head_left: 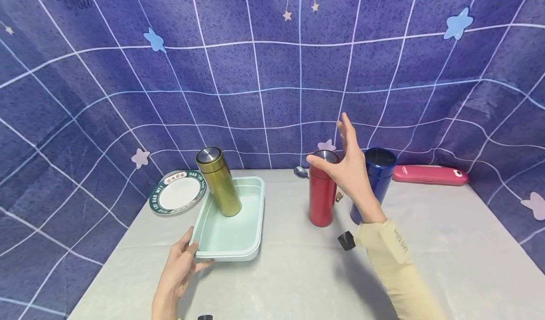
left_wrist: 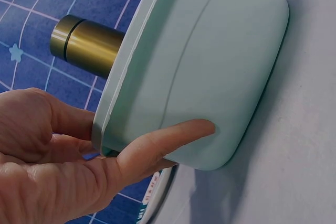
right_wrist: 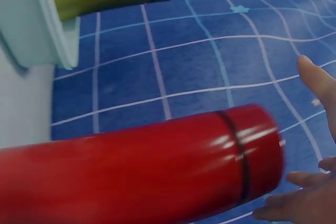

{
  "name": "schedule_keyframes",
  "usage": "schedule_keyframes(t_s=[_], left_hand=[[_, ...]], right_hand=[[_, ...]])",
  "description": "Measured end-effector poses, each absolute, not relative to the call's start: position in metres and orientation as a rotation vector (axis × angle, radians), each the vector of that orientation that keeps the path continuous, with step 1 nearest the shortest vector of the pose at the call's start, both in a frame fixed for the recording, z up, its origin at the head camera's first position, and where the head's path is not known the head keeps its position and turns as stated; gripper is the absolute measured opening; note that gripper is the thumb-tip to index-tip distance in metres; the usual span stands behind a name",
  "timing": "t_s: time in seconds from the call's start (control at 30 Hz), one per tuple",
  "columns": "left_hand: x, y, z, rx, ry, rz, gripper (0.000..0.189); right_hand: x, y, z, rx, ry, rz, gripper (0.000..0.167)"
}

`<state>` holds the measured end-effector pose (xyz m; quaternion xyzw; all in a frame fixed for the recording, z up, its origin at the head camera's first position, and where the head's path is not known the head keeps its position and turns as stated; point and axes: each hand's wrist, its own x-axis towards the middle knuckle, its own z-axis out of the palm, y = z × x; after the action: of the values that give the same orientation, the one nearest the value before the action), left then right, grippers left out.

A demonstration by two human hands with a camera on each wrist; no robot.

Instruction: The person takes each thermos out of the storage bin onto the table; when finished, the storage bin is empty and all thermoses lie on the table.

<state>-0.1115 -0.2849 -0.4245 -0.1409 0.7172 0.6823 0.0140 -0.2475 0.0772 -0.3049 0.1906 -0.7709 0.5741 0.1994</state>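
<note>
A light green plastic tub stands on the left of the table, with a gold thermos upright inside it. My left hand grips the tub's near left corner; the thumb lies along the outer wall in the left wrist view. A red thermos stands upright right of the tub. Close beside its top is my right hand, thumb and fingers spread wide and holding nothing. Behind the right forearm a dark blue thermos is partly hidden. In the right wrist view the red thermos fills the lower part.
A white plate with a green lettered rim lies left of the tub, against the cloth backdrop. A spoon shows behind the red thermos. At the back right lies a long red case. Star-patterned blue cloth closes off the back and sides.
</note>
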Motion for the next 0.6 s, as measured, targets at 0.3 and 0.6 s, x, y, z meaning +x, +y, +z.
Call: schedule_keyframes(t_s=[0.3,0.6], left_hand=[[-0.110,-0.284,-0.421,-0.445,2.240,2.138,0.060],[-0.110,-0.282,-0.423,-0.443,2.229,2.167,0.059]], right_hand=[[-0.243,0.050,-0.277,0.758,-1.970,1.680,0.113],[-0.242,-0.006,-0.278,0.942,-1.896,1.883,0.111]])
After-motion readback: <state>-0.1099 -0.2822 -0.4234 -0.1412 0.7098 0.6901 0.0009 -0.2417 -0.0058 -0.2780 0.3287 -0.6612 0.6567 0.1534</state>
